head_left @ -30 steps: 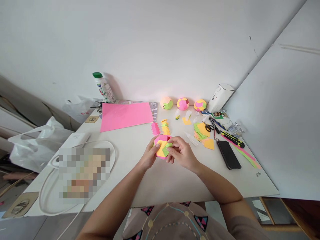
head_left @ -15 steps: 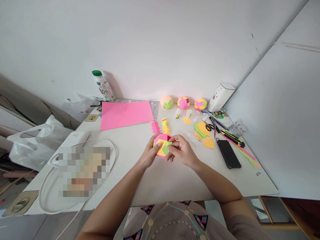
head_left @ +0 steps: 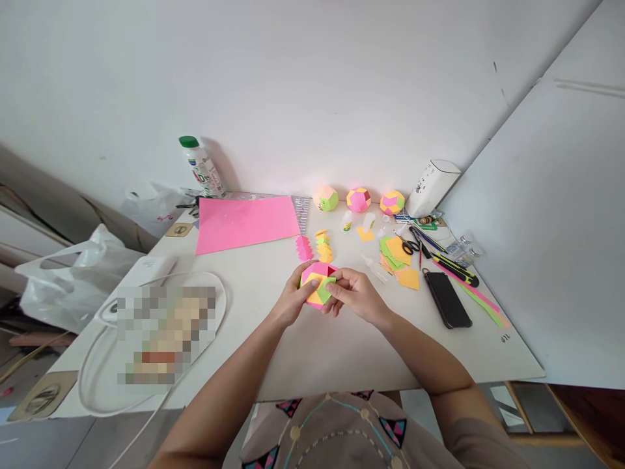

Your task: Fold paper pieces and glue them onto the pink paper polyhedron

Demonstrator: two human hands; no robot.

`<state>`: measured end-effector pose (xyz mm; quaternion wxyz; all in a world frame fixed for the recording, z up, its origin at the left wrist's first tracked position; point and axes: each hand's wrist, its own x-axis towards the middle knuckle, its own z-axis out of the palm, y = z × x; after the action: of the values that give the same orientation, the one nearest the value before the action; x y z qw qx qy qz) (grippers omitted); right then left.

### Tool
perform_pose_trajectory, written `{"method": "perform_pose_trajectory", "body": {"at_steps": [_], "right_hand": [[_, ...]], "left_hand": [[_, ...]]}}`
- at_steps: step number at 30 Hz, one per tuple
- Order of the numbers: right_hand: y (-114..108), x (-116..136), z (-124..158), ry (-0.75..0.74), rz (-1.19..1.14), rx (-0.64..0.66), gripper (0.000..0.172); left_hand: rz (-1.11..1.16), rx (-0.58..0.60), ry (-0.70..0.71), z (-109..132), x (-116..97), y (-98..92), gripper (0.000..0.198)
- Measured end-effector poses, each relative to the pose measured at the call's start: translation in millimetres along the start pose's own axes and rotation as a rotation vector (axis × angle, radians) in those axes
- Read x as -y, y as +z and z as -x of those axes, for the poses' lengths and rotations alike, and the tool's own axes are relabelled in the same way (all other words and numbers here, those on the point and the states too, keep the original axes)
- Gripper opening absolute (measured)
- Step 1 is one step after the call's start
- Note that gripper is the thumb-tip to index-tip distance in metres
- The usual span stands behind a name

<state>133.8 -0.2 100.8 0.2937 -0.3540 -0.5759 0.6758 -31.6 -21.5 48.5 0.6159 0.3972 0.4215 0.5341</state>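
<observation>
Between my hands is a paper ball [head_left: 317,273] with pink, yellow and green faces; an opening shows at its upper right. My left hand [head_left: 291,298] wraps its left side, thumb on the yellow face. My right hand [head_left: 355,294] pinches the green face at the right with thumb and fingers, partly hiding that side. Just beyond lie folded pink paper pieces [head_left: 303,248] and folded yellow and green pieces [head_left: 323,247]. Three finished-looking paper balls stand along the wall: a peach and green one [head_left: 325,198], a pink one [head_left: 359,200] and a yellow and pink one [head_left: 392,202].
Right of my hands are loose paper pieces [head_left: 394,253], scissors [head_left: 409,245], a yellow-black cutter [head_left: 455,270] and a black phone [head_left: 448,298]. A pink sheet [head_left: 248,225] lies at the back left, near a bottle [head_left: 202,168]. A white cable [head_left: 225,303] loops at the left.
The ball stays in both hands, almost unmoved. My right thumb and fingers have shifted very slightly at the green face; nothing else on the table has moved.
</observation>
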Motion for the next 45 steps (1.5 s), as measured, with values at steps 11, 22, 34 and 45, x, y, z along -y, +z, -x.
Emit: {"method": "perform_pose_trajectory", "body": {"at_steps": [11, 22, 34, 45], "right_hand": [[2, -4, 0, -0.022, -0.012, -0.033, 0.032], [1, -5, -1, -0.024, 0.011, -0.022, 0.031], [2, -6, -1, -0.048, -0.011, -0.051, 0.030], [1, -11, -5, -0.029, -0.007, -0.004, 0.029]], "left_hand": [[0.004, 0.022, 0.014, 0, 2, -1.8, 0.060], [-0.023, 0.027, 0.005, 0, 2, -2.6, 0.059], [0.010, 0.035, 0.007, 1, 10, -0.2, 0.066], [-0.133, -0.138, 0.064, 2, 13, 3.6, 0.062]]}}
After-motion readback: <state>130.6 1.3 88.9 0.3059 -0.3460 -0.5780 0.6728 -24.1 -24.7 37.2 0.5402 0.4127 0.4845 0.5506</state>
